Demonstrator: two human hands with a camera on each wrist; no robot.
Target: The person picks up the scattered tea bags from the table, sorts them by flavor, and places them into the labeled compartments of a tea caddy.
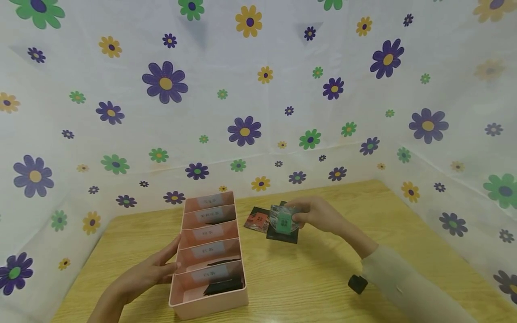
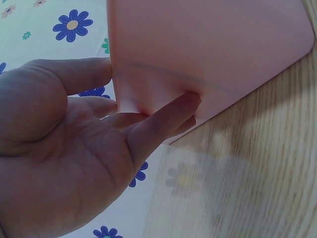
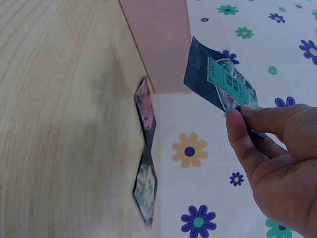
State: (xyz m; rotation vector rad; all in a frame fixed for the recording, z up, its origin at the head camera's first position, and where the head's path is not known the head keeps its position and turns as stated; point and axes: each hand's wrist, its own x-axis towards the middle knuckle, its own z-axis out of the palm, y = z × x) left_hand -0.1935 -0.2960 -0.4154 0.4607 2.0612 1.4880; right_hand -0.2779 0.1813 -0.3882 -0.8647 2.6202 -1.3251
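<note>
My right hand (image 1: 319,216) pinches a dark tea sachet (image 3: 225,82) with a green label between thumb and fingers, holding it above the table. Below it on the wood lie a red-labelled sachet (image 1: 257,220) and a pale-labelled sachet (image 3: 146,191), the latter mostly hidden behind the held one in the head view. To the left stands a pink divided box (image 1: 210,306), whose several compartments carry labels; dark sachets (image 1: 224,285) lie in some of them. My left hand (image 2: 84,129) rests against the box's left side, its extended fingertips touching the wall.
The wooden table (image 1: 299,282) carries a small black object (image 1: 357,284) close to the right sleeve (image 1: 404,282). A white flower-printed cloth (image 1: 282,94) rises behind the table and along both sides.
</note>
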